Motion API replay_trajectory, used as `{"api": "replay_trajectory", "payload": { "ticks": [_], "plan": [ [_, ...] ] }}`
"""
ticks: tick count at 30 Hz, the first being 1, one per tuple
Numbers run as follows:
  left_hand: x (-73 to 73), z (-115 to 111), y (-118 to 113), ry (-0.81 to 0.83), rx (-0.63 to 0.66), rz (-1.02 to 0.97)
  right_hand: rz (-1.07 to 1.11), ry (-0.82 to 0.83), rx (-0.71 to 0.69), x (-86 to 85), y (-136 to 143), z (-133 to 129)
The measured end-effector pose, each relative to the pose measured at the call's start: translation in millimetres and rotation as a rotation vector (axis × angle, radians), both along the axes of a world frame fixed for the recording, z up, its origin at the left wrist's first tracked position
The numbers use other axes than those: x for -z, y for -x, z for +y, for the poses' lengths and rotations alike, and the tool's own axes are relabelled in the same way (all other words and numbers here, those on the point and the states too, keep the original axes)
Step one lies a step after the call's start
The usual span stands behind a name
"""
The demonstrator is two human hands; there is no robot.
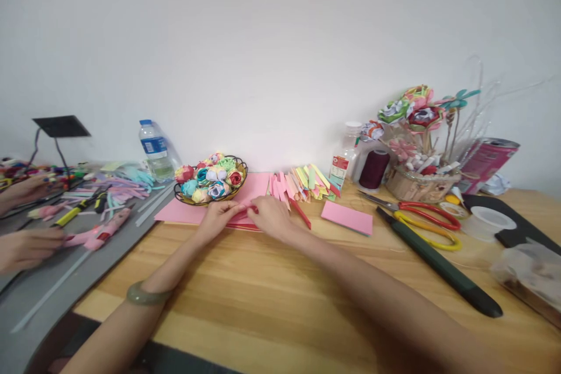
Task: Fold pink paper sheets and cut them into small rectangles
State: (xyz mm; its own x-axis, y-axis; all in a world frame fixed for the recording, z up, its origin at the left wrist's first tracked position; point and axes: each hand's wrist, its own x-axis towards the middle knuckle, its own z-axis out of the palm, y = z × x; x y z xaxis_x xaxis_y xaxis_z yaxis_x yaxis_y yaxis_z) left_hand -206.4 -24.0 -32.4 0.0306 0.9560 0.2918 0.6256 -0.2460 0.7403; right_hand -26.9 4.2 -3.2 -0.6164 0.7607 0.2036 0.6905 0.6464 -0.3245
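Across the wooden tabletop (pixel 228 304) the forearms reach in from the lower left and lower right, the left one wearing a greenish bangle (pixel 148 294). Pink sheets (pixel 175 211) lie flat at the fingertips, partly under the basket of paper roses (pixel 215 181). At the right, beside the wooden flower basket (pixel 416 186), a pink can (pixel 491 162) tilts, its print too blurred to read; the blue label of the water bottle (pixel 156 152) and the red-and-white one of the clear bottle (pixel 342 158) are also illegible. The right hand (pixel 270 216), back up, and the left hand (pixel 218 217), fingers stretched inward, are nearly closed, both pinching a small folded pink paper (pixel 246 209) over the sheets' front edge
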Motion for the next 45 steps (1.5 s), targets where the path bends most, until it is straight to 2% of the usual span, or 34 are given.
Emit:
{"api": "replay_trajectory", "payload": {
  "ticks": [5, 7, 15, 20, 23, 26, 31, 34, 37, 39, 45],
  "plan": [
    [-6.9, -2, 9, -0.007, -0.067, 0.392, -0.044, -0.017, 0.010, -2.0, -3, 8],
    [-9.8, -2, 12, -0.011, -0.083, 0.457, -0.039, -0.035, -0.009, -4.8, -5, 12],
    [-14.3, -1, 21, -0.008, -0.111, 0.400, 0.029, -0.130, -0.162, -27.5, -8, 19],
    [-17.5, -3, 26, 0.073, -0.069, 0.306, 0.064, -0.185, -0.224, -45.3, -34, 24],
    [-18.9, -4, 25, 0.091, -0.059, 0.297, 0.072, -0.204, -0.238, -50.1, -53, 27],
    [-18.6, -3, 24, 0.088, -0.058, 0.286, 0.083, -0.220, -0.228, -43.2, -63, 24],
    [-14.4, -3, 29, 0.025, -0.144, 0.264, 0.141, -0.268, -0.131, -14.5, -69, 10],
    [-12.2, -3, 32, 0.009, -0.179, 0.262, 0.111, -0.265, -0.183, -4.1, -74, 6],
    [-12.9, -3, 31, 0.013, -0.159, 0.287, 0.018, -0.214, -0.327, -3.1, -77, 9],
    [-15.2, -3, 28, 0.019, -0.132, 0.318, -0.028, -0.175, -0.377, -5.1, -75, 14],
    [-23.7, -8, 23, 0.060, -0.043, 0.348, -0.074, -0.052, -0.348, -16.2, -67, 26]
  ]
}}
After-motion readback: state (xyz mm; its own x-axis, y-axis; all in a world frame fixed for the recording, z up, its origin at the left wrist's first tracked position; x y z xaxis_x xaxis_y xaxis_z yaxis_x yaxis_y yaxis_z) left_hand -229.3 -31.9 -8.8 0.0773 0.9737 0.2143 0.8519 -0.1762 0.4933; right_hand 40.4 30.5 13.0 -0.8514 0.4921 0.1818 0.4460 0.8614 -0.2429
